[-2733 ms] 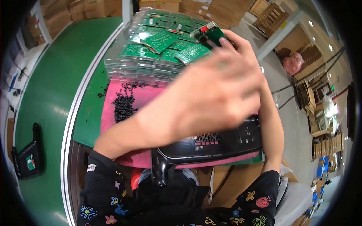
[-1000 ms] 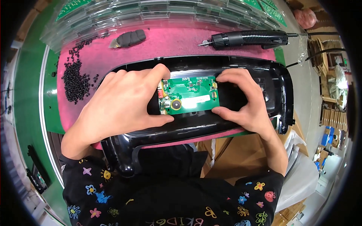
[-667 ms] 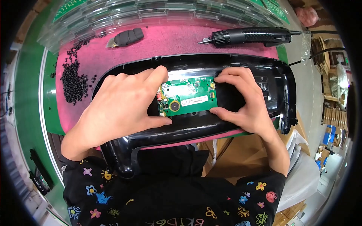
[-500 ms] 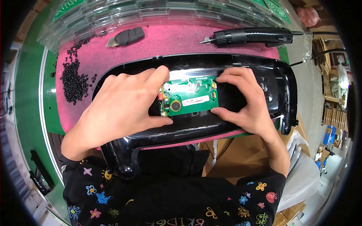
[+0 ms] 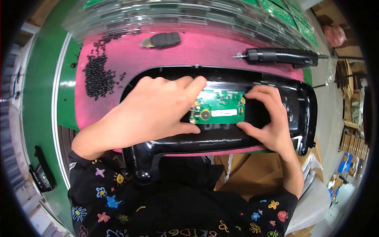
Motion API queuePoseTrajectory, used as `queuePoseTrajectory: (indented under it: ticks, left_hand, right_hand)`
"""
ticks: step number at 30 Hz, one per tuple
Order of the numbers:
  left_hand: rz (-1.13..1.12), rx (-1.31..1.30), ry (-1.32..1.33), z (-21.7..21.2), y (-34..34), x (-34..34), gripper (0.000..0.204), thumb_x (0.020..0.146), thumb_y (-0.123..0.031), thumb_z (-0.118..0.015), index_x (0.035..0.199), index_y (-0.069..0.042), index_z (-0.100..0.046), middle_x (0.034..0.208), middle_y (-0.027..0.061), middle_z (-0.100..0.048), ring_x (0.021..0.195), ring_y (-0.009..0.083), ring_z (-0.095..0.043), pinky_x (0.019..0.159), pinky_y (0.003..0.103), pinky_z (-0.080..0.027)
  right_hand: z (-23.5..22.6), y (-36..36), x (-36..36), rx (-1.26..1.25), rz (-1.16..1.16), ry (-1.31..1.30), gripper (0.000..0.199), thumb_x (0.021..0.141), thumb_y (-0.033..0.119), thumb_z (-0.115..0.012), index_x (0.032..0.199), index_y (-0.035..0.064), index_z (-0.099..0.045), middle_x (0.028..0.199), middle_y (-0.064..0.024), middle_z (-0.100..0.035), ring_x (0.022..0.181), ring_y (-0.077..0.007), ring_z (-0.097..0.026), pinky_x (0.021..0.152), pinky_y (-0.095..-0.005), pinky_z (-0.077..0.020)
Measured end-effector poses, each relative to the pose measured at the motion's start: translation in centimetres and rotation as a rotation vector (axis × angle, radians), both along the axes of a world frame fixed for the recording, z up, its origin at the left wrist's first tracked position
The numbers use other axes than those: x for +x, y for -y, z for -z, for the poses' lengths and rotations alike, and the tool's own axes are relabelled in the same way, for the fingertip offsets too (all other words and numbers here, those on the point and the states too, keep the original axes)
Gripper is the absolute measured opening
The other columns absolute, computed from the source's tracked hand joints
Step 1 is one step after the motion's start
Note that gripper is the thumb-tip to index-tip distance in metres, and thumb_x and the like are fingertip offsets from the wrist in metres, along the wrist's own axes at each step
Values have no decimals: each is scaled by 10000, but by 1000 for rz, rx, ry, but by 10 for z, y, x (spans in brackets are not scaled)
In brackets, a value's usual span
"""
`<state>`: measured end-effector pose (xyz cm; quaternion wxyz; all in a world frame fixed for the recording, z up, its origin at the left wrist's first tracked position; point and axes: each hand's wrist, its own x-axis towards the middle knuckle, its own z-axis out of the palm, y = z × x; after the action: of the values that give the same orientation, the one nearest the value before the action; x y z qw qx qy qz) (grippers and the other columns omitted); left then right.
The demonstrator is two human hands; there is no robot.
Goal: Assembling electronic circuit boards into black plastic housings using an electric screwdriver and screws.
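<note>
A small green circuit board (image 5: 219, 107) lies inside a long glossy black plastic housing (image 5: 221, 140) that rests on a pink mat (image 5: 205, 45). My left hand (image 5: 152, 110) pinches the board's left end between forefinger and thumb. My right hand (image 5: 266, 118) grips the board's right end the same way. Both hands press the board flat into the housing's recess.
A heap of small black screws (image 5: 96, 77) lies on the mat at the left. A black electric screwdriver (image 5: 282, 56) lies at the far right, a dark grey pad (image 5: 165, 39) at the back. Clear trays of green boards (image 5: 189, 14) are stacked behind. Cardboard boxes (image 5: 347, 134) stand at right.
2.7 s ago one hand reached to the trays holding a board. Over the last second both hands have stayed on the board in the housing, barely shifting.
</note>
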<state>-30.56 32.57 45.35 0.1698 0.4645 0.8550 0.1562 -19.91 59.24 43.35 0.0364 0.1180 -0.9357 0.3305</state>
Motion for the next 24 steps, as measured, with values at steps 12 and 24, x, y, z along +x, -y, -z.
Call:
queuePoseTrajectory:
  ticks: [12,24]
  left_hand:
    - [105,63,-62,1,7,2,573,746,-320,-822,1075,9,-488,852,112,-622,759,302,-680,566,385,-489]
    - [99,136,-126,5,8,1,621,672,-335,-861,1090,-20,-525,868,73,-642,745,271,-688,545,367,-496]
  right_hand:
    - [-1,5,4,15,11,-27,580,582,59,-858,1110,19,-622,1121,-141,-589,1038,-326,-559,923,-399,-462]
    - [-2,4,2,2,12,0,584,605,65,-862,1138,18,-630,1159,-134,-589,1091,-319,-564,956,-398,-458]
